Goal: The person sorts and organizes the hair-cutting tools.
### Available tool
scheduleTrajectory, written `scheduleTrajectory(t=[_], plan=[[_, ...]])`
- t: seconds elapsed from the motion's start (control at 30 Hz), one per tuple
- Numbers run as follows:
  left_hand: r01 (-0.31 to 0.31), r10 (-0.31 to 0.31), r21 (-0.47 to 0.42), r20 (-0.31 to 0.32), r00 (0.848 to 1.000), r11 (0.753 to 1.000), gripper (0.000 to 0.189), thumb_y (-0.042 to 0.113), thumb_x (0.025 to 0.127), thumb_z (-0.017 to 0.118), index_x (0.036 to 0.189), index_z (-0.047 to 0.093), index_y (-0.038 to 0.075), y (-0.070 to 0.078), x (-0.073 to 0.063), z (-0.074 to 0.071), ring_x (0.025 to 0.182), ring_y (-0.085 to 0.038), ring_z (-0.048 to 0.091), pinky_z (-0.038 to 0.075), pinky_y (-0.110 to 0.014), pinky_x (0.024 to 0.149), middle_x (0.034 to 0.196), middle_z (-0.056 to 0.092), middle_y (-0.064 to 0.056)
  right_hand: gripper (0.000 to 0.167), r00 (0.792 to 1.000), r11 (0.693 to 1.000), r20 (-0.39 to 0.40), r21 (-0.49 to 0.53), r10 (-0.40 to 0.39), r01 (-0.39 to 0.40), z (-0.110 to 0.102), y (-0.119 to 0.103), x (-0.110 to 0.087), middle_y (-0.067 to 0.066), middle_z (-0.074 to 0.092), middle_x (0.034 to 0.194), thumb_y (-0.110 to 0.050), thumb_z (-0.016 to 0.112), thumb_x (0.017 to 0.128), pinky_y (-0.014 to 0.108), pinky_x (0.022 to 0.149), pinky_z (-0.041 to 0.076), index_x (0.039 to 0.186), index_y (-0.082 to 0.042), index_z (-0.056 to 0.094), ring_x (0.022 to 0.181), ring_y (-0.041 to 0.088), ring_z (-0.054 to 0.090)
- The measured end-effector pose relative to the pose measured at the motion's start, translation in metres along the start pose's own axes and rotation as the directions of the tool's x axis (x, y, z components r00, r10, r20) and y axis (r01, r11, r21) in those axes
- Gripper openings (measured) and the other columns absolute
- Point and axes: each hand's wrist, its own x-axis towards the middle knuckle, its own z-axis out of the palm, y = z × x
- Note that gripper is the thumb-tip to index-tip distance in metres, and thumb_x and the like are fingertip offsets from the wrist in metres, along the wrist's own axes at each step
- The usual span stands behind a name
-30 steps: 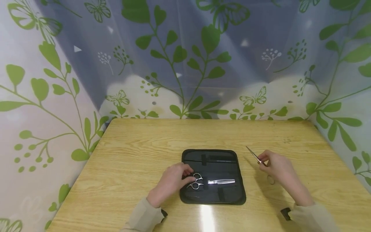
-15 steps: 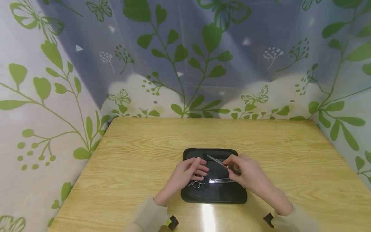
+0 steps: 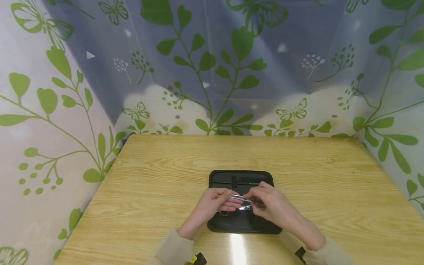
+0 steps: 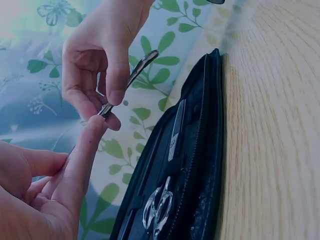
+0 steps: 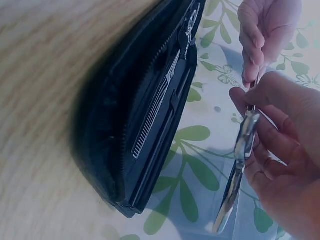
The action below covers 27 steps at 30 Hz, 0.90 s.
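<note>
Both hands hold one pair of silver scissors (image 3: 236, 197) above an open black zip case (image 3: 245, 225). My left hand (image 3: 211, 201) pinches the blade end between thumb and fingers. Near the pivot, my right hand (image 3: 276, 206) grips it with thumb and fingertips; in the right wrist view the handles of the scissors (image 5: 240, 150) point away from the left hand. Inside the case lies a pair of thinning scissors (image 5: 156, 107) with a toothed blade, held by a strap. Its finger rings (image 4: 159, 210) show in the left wrist view; in the head view the hands partly cover it.
The case rests on a wooden table (image 3: 159, 173). A dark comb-like strip (image 3: 251, 180) sits in the case's upper part, its kind unclear. Behind the table hangs a curtain (image 3: 212, 81) with green leaves and butterflies.
My right hand has brought the scissors leftward from the right of the case to above it. My left hand has left the thinning scissors' rings, opened, and now pinches the scissors' blade.
</note>
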Motion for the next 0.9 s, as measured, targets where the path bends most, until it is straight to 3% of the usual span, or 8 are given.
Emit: scheduleTrajectory(t=[0.13, 0.23, 0.33, 0.43, 0.6, 0.77, 0.83, 0.9], plan=[[-0.017, 0.017, -0.017, -0.014, 1.0, 1.0, 0.037, 0.013, 0.108, 0.048, 0.123, 0.061, -0.018, -0.001, 0.0, -0.003, 0.102, -0.033, 0.073, 0.06, -0.029, 0.081, 0.112, 0.069, -0.032, 0.031, 0.999, 0.999, -0.046, -0.032, -0.03, 0.029, 0.001, 0.002, 0.001, -0.006, 0.07, 0.09, 0.005, 0.083, 0.076, 0.021, 0.064, 0.051, 0.1, -0.014, 0.075, 0.082, 0.011, 0.057], [-0.03, 0.029, -0.028, -0.035, 0.999, 0.999, 0.037, 0.012, 0.108, 0.048, 0.123, 0.06, -0.02, -0.001, 0.001, -0.006, 0.102, -0.034, 0.073, 0.06, -0.029, 0.081, 0.112, 0.068, -0.034, 0.034, 0.995, 0.999, -0.094, -0.049, -0.016, 0.011, -0.002, 0.005, 0.001, 0.0, 0.071, 0.111, -0.004, 0.085, 0.079, 0.036, 0.081, 0.057, 0.11, -0.013, 0.074, 0.1, 0.018, 0.061], [-0.04, 0.036, -0.054, -0.082, 0.996, 0.998, 0.037, 0.011, 0.109, 0.047, 0.124, 0.06, -0.02, -0.001, 0.002, -0.009, 0.101, -0.033, 0.073, 0.06, -0.03, 0.081, 0.111, 0.068, -0.035, 0.04, 0.982, 0.994, -0.165, -0.038, 0.097, -0.105, -0.008, 0.008, 0.001, 0.007, 0.066, 0.129, -0.012, 0.082, 0.084, 0.05, 0.086, 0.056, 0.122, -0.012, 0.07, 0.115, 0.028, 0.061], [-0.055, 0.044, -0.072, -0.147, 0.988, 0.996, 0.037, 0.012, 0.109, 0.045, 0.125, 0.059, -0.018, 0.001, 0.001, -0.012, 0.101, -0.03, 0.074, 0.06, -0.03, 0.083, 0.112, 0.068, -0.034, 0.042, 0.94, 0.958, -0.188, 0.079, 0.286, -0.275, -0.017, 0.012, -0.001, 0.013, 0.061, 0.135, -0.014, 0.077, 0.091, 0.052, 0.084, 0.057, 0.131, -0.009, 0.065, 0.115, 0.035, 0.063], [-0.067, 0.049, -0.083, -0.2, 0.979, 0.994, 0.038, 0.016, 0.11, 0.044, 0.128, 0.059, -0.014, 0.003, 0.0, -0.013, 0.102, -0.025, 0.074, 0.059, -0.031, 0.086, 0.118, 0.069, -0.028, 0.049, 0.866, 0.816, -0.033, 0.354, 0.499, -0.457, -0.027, 0.02, -0.007, 0.02, 0.056, 0.142, -0.018, 0.066, 0.1, 0.047, 0.091, 0.057, 0.145, -0.003, 0.053, 0.117, 0.04, 0.064], [-0.07, 0.05, -0.097, -0.193, 0.98, 0.993, 0.039, 0.017, 0.11, 0.044, 0.128, 0.059, -0.014, 0.003, 0.0, -0.012, 0.101, -0.026, 0.074, 0.059, -0.031, 0.085, 0.118, 0.069, -0.029, 0.053, 0.823, 0.611, 0.157, 0.597, 0.546, -0.52, -0.023, 0.028, -0.014, 0.025, 0.058, 0.138, -0.02, 0.064, 0.101, 0.034, 0.086, 0.059, 0.149, -0.001, 0.048, 0.107, 0.029, 0.071], [-0.065, 0.045, -0.099, -0.189, 0.981, 0.993, 0.039, 0.017, 0.11, 0.043, 0.128, 0.059, -0.014, 0.002, 0.0, -0.011, 0.101, -0.026, 0.074, 0.059, -0.032, 0.085, 0.117, 0.069, -0.029, 0.053, 0.812, 0.512, 0.208, 0.684, 0.545, -0.52, -0.02, 0.029, -0.015, 0.027, 0.057, 0.133, -0.017, 0.064, 0.101, 0.033, 0.086, 0.059, 0.148, 0.001, 0.048, 0.101, 0.024, 0.073], [-0.056, 0.037, -0.1, -0.186, 0.982, 0.993, 0.039, 0.017, 0.11, 0.042, 0.128, 0.059, -0.014, 0.001, 0.0, -0.01, 0.102, -0.027, 0.074, 0.059, -0.032, 0.085, 0.117, 0.069, -0.029, 0.053, 0.811, 0.446, 0.236, 0.737, 0.535, -0.508, -0.018, 0.029, -0.017, 0.028, 0.06, 0.128, -0.014, 0.066, 0.1, 0.035, 0.085, 0.06, 0.146, 0.004, 0.048, 0.096, 0.021, 0.074]])
